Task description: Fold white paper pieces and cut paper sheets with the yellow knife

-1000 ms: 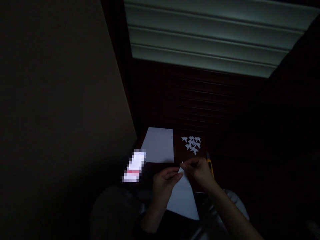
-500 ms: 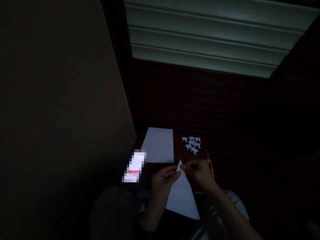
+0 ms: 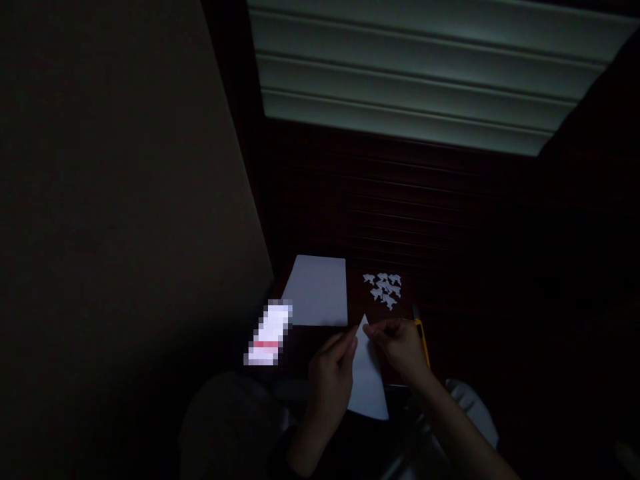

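A white sheet of paper, narrowing to a point at its top, is held between my two hands over the near side of a small dark table. My left hand pinches its left edge close to the tip, thumb toward me. On the opposite edge, the thumb and fingers of my right hand grip the paper just below the tip. The lower part of the paper hangs toward my lap. Whether it is folded double is hard to tell in the dim light.
Flat white paper lies at the table's back left. Several small folded paper shapes are grouped at the back right. A blurred-out bright screen sits at left. A yellow-handled cutter lies beside my right wrist. Slatted panels rise behind.
The held paper has shifted slightly up and right, and its lower end looks narrower and higher. My left hand has turned and moved a little right; my right hand has barely moved.
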### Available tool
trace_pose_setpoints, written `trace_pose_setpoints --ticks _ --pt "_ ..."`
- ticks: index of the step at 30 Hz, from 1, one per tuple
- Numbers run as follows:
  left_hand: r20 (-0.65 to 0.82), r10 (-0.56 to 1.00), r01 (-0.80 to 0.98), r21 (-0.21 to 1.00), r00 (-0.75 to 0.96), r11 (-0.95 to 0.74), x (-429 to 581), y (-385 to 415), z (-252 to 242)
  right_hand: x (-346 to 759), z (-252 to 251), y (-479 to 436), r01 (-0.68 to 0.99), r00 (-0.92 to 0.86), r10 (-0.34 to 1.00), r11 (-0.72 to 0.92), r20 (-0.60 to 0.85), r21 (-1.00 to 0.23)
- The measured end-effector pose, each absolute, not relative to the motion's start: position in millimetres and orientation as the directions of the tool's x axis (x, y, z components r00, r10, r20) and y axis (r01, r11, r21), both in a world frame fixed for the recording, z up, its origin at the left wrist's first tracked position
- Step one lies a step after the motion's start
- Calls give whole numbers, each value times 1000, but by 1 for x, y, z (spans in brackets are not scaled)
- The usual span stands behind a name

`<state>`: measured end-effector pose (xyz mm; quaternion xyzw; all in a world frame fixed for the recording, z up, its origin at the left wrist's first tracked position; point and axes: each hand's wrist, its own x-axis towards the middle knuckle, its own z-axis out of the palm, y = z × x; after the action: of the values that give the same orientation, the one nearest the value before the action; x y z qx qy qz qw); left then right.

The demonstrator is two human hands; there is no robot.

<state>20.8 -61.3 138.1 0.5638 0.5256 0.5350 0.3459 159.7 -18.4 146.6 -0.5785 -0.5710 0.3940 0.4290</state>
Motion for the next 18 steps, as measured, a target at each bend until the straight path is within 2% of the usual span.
trace_pose_setpoints --ticks 5,13,18 --pt "254 964 278 934 -82 -222 24 -64 139 158 145 -18 344 85 995 21 53 -939" --pt "125 988 90 989 -85 -117 21 -61 132 162 146 -17 346 66 997 10 35 -938" --pt "118 988 78 991 -98 -111 21 -62 132 161 147 -18 318 43 998 33 49 -947"
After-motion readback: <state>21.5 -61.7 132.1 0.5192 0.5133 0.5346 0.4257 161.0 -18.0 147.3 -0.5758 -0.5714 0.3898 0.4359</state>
